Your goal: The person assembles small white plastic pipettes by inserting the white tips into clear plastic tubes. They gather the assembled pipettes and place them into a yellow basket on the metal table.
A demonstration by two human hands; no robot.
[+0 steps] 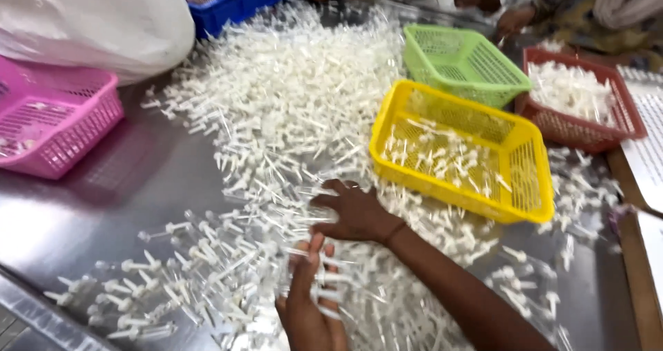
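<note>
Both hands [349,216] sift white plastic pieces [276,116] beside yellow basket [532,209].

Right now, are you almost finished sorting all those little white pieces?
Not nearly. Some white pieces already lie in the yellow basket. The left hand holds a bunch, and the right hand reaches into the big pile covering the metal table.

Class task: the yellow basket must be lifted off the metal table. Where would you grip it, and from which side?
Probably by the near long rim of the yellow basket, coming from the person's side. That rolled edge is bare and faces the right hand. The green basket and red basket crowd the far side.
</note>
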